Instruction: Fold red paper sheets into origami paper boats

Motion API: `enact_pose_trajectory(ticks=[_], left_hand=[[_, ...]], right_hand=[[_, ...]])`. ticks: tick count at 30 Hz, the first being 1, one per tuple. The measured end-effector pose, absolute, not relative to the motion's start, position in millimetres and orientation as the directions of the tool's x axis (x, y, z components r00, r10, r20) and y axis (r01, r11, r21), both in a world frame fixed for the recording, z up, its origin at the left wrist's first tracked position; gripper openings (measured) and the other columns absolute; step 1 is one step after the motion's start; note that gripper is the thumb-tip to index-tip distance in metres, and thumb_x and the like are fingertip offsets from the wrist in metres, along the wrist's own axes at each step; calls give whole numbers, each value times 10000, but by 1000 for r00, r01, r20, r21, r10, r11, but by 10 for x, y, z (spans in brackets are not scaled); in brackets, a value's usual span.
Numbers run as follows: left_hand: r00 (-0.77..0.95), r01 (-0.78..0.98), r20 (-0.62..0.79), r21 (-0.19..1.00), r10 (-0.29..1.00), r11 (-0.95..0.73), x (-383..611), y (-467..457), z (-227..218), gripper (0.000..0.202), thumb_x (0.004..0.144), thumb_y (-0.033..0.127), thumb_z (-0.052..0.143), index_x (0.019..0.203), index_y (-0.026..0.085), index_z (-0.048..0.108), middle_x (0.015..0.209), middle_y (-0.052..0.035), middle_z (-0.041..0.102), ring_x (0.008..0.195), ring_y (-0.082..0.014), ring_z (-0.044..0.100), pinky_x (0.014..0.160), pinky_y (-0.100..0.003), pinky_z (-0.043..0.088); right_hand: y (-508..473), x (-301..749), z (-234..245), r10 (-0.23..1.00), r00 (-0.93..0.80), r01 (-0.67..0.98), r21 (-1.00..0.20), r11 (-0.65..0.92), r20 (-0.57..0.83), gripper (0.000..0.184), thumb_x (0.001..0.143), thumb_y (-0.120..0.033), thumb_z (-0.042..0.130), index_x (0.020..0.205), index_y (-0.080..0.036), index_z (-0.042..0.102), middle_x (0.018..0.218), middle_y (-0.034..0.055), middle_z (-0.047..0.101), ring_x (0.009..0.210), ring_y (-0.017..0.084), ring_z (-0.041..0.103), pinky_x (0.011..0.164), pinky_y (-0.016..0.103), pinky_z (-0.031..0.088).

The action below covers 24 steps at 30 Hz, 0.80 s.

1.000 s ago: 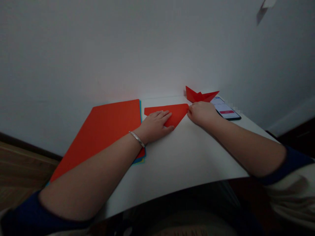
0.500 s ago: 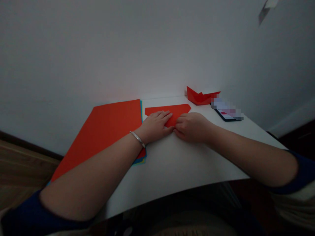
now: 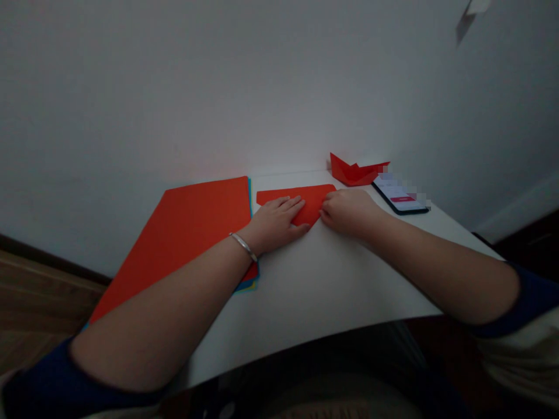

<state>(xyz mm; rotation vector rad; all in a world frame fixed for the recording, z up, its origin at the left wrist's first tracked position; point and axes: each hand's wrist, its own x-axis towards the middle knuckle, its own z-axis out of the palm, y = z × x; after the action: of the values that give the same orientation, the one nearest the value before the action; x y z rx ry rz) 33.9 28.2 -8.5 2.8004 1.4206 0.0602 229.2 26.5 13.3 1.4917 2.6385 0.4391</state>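
Observation:
A folded orange-red sheet of paper [image 3: 312, 202] lies on the white table, its lower right side slanting. Spread flat over its left and middle part is my left hand [image 3: 277, 226], fingers apart, a silver bangle at the wrist. At the paper's right slanted edge, my right hand [image 3: 349, 212] has its fingers curled together and closed on that edge. The fingertips of the right hand partly hide the paper's right corner.
To the left lies a stack of coloured paper [image 3: 201, 218], orange-red on top with blue and yellow edges below. A red folded paper boat [image 3: 358, 174] stands at the back right, beside a phone [image 3: 404, 201]. A wall rises behind the table [image 3: 301, 291].
My right hand has slid up and to the right along the paper's slanted edge, away from my left thumb. My left hand stays in place on the paper.

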Motion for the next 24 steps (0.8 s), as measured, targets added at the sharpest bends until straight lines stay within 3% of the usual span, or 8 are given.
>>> enact_pose_trajectory(ticks=[5, 13, 16, 20, 24], left_hand=[[579, 814, 19, 41, 815, -580, 338, 255, -83, 683, 967, 523, 386, 1517, 120, 352, 1575, -137, 351, 1452, -294, 322, 1186, -409, 245], [611, 791, 43, 12, 791, -612, 305, 269, -151, 604, 983, 519, 360, 1500, 210, 401, 1577, -115, 355, 1442, -309, 333, 1166, -461, 265], [610, 792, 45, -2, 791, -611, 301, 267, -140, 616, 984, 527, 357, 1502, 195, 398, 1577, -123, 352, 1435, -316, 342, 1166, -456, 267], [607, 792, 85, 21, 790, -611, 306, 279, -110, 631, 978, 530, 369, 1502, 179, 391, 1557, -119, 393, 1416, -298, 376, 1162, -428, 281], [591, 801, 92, 46, 801, -597, 301, 287, -81, 630, 966, 514, 395, 1483, 154, 411, 1535, -114, 429, 1403, -281, 395, 1160, -409, 289]], right_hand=[[328, 2381, 105, 893, -428, 874, 315, 371, 136, 428, 946, -278, 365, 952, -105, 756, 930, 171, 736, 852, 268, 681, 609, 321, 409], [422, 2511, 23, 928, -305, 925, 297, 236, 213, 451, 940, -371, 398, 989, -80, 739, 978, 190, 734, 892, 297, 675, 654, 350, 443], [382, 2471, 23, 871, -423, 897, 249, 365, 248, 405, 939, -331, 409, 999, -104, 738, 1027, 164, 736, 961, 292, 660, 742, 371, 467], [289, 2349, 18, 714, -646, 751, 55, 659, 268, 344, 918, -283, 480, 1147, -174, 712, 1175, 99, 716, 1079, 239, 630, 887, 349, 457], [246, 2273, -11, 650, -709, 668, -36, 743, 272, 320, 906, -252, 496, 1114, -182, 729, 1206, 99, 702, 1062, 214, 635, 873, 319, 458]])
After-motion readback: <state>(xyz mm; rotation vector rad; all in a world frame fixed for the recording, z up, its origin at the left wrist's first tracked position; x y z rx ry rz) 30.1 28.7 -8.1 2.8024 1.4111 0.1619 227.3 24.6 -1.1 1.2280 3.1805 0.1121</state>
